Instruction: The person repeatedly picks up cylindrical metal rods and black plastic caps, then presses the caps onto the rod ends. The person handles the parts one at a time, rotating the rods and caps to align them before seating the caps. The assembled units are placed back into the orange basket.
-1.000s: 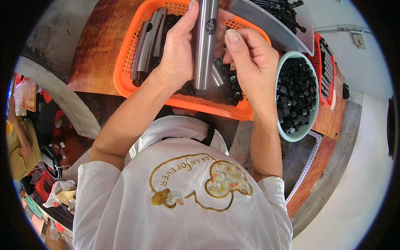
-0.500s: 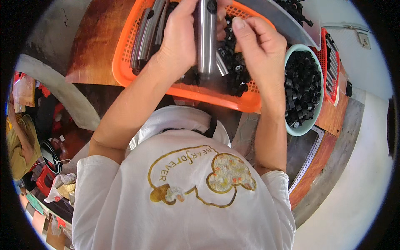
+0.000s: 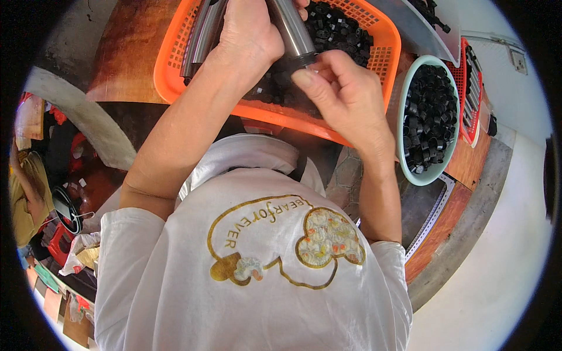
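My left hand (image 3: 249, 29) is wrapped round a shiny metal tube (image 3: 291, 28), which slants down to the right over the orange basket (image 3: 275, 119). A black plastic ring (image 3: 302, 60) sits at the tube's lower end. My right hand (image 3: 345, 90) is closed in a pinch there, thumb and index finger at the ring; its other fingers curl in. Loose black plastic pieces (image 3: 339, 35) fill much of the basket. More metal tubes (image 3: 203, 38) lie along its left side. The tube's upper end is cut off by the frame.
To the right stands a pale green bowl (image 3: 422, 181) of black rings. Beyond it is a red basket (image 3: 464, 76) of metal tubes. A translucent bin (image 3: 430, 38) stands at the upper right. The wooden tabletop (image 3: 126, 58) extends left. Another person (image 3: 32, 199) is at far left.
The tube has tilted from nearly upright, its lower end swinging right and up. My right hand has come down and left to that end, where a black ring now shows.
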Action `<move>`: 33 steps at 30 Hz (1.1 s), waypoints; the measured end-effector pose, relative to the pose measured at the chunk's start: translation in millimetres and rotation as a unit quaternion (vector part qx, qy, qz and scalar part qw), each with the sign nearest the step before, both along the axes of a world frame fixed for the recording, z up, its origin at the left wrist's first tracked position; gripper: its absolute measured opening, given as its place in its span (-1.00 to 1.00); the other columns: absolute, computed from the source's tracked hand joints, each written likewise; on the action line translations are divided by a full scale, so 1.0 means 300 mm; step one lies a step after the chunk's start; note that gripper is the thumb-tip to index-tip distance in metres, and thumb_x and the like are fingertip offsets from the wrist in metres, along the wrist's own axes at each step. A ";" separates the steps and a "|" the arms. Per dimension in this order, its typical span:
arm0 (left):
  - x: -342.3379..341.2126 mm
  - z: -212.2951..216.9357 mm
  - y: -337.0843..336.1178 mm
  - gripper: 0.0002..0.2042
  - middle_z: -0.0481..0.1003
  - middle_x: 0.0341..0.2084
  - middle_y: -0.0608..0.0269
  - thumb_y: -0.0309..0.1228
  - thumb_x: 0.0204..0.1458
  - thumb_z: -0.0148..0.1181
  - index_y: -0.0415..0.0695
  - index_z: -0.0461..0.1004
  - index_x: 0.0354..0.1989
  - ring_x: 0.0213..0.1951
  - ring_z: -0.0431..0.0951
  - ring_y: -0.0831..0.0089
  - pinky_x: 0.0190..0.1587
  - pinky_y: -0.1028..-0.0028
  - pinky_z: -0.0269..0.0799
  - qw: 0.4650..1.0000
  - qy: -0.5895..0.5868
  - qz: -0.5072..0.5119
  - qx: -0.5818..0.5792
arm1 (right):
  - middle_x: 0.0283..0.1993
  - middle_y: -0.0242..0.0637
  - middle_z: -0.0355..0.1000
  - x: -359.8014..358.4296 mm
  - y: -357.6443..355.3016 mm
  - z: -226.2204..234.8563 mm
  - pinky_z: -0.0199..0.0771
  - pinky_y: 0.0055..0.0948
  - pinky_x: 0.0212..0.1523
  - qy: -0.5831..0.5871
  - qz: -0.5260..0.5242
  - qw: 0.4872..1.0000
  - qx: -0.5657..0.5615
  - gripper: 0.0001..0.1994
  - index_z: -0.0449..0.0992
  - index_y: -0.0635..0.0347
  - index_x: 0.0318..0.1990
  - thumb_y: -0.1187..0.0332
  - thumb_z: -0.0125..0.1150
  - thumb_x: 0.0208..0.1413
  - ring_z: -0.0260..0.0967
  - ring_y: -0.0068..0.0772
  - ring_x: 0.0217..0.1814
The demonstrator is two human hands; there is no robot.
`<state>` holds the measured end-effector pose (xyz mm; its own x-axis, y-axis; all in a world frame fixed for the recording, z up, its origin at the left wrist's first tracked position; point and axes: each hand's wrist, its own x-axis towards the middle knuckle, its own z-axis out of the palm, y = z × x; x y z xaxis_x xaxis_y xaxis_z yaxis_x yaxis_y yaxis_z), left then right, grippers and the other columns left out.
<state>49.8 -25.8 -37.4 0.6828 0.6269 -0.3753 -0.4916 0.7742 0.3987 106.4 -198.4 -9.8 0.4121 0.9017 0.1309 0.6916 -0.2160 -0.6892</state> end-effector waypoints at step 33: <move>-0.051 0.022 -0.015 -0.39 0.37 -0.68 0.23 0.33 0.31 -0.24 0.00 0.39 -0.36 -0.68 0.38 0.30 -0.63 0.39 0.33 0.992 -0.123 0.008 -0.005 | -0.46 -0.08 0.39 -0.147 0.035 -0.074 0.39 -0.11 -0.50 -0.090 -0.041 0.985 0.140 -0.77 0.41 0.31 -0.26 0.31 0.24 0.29 0.37 0.05 -0.51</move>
